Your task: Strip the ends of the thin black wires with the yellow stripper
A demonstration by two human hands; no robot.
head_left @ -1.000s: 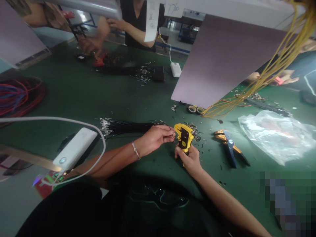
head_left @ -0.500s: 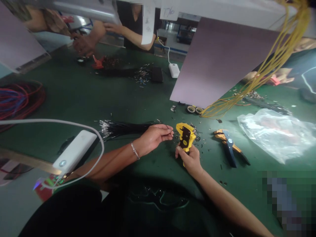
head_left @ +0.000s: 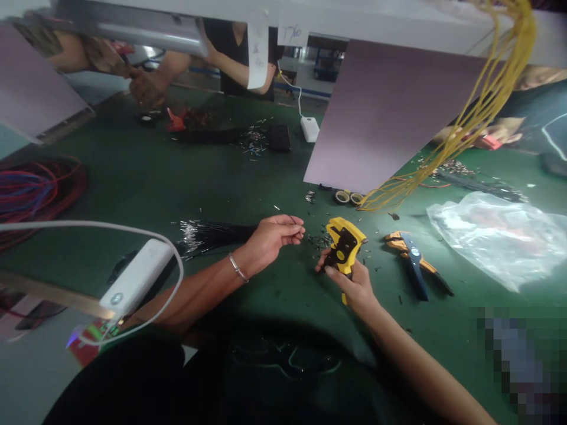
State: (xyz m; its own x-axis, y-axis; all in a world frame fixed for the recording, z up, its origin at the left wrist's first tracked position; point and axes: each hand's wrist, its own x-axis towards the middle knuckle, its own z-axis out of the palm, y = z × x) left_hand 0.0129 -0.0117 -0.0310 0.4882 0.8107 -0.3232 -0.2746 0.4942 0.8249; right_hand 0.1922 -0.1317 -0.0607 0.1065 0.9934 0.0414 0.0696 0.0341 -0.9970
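My left hand [head_left: 271, 239] pinches a thin black wire [head_left: 292, 219] between thumb and fingers, its end curving up over the fingertips. Just behind that hand lies a bundle of black wires [head_left: 221, 234] with bare metal tips fanned out at its left end. A yellow and black wire stripper [head_left: 346, 242] is in my right hand [head_left: 358, 288], its fingers wrapped around the handles and its head pointing up and away. A gap separates the stripper from the left hand. Small dark scraps [head_left: 319, 241] are strewn on the green table between and around them.
A blue and orange wire stripper [head_left: 413, 260] and a clear plastic bag [head_left: 505, 242] lie to the right. At left are a white power bank [head_left: 137, 277] with a cable and coiled red and blue wires [head_left: 31, 189]. Yellow wires [head_left: 460, 136] hang beside a panel [head_left: 385, 112]. Co-workers' hands work beyond.
My left hand has drawn slightly left with the black wire. My right hand has shifted a little to the right with the yellow wire stripper, widening the gap between them.
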